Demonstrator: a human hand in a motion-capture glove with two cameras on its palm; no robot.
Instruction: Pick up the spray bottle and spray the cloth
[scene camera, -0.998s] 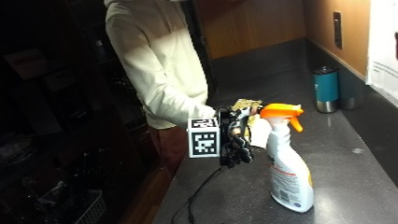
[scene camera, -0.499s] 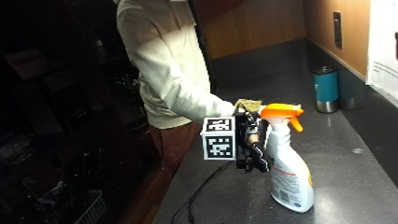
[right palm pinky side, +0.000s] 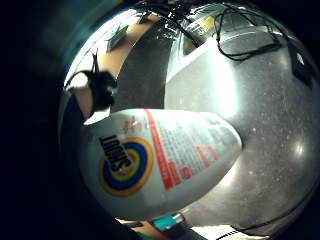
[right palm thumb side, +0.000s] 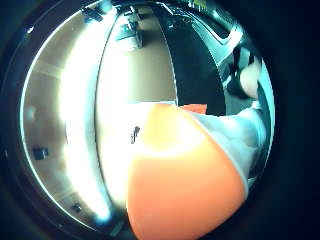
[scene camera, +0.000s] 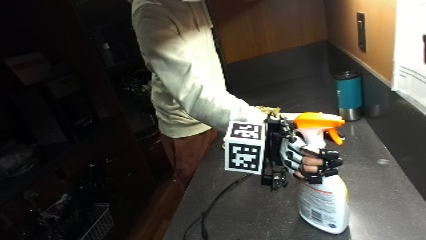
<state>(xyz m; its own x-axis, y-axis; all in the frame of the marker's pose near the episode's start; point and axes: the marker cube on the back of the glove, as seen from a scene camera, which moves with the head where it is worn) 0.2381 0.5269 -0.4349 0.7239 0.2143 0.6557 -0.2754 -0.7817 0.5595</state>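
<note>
The outside view stands off the end of the bench (scene camera: 393, 200), looking along it toward the far wall, near enough to catch the person's torso and the gloved hand (scene camera: 311, 162) on the spray bottle (scene camera: 323, 200). The little-finger palm camera sits right against the bottle's label (it fills the lower half), with bench beyond. The thumb-side camera faces the orange sprayer head (right palm thumb side: 185, 175), seemingly at close range. All three share the bottle.

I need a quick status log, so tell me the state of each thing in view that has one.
spray bottle: upright on the counter, gripped at the neck
gloved right hand: fingers curled round the bottle neck
teal tumbler: upright, lid on
yellow cloth: mostly hidden behind the arm
</note>
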